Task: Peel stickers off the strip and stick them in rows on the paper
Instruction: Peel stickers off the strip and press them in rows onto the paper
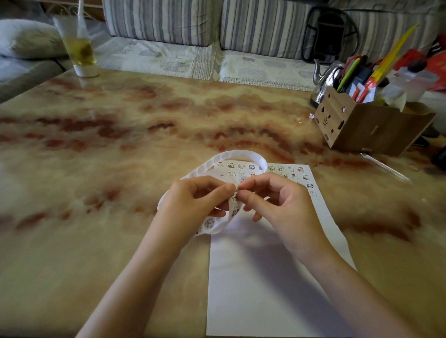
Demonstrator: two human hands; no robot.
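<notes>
A white sheet of paper [261, 283] lies on the marble table, with rows of small cartoon stickers [281, 169] along its far end. A long white sticker strip [231, 154] loops above the paper and curls back under my hands. My left hand [192, 204] grips the strip, thumb and forefinger pinching it near the middle. My right hand [272, 199] pinches at a sticker on the strip right where the two hands meet; the sticker itself is mostly hidden by my fingertips.
A cardboard organiser [364, 125] full of pens and tools stands at the right, a kettle [325, 78] behind it. A glass with a drink and straw [80, 47] stands at the far left edge. A striped sofa runs along the back.
</notes>
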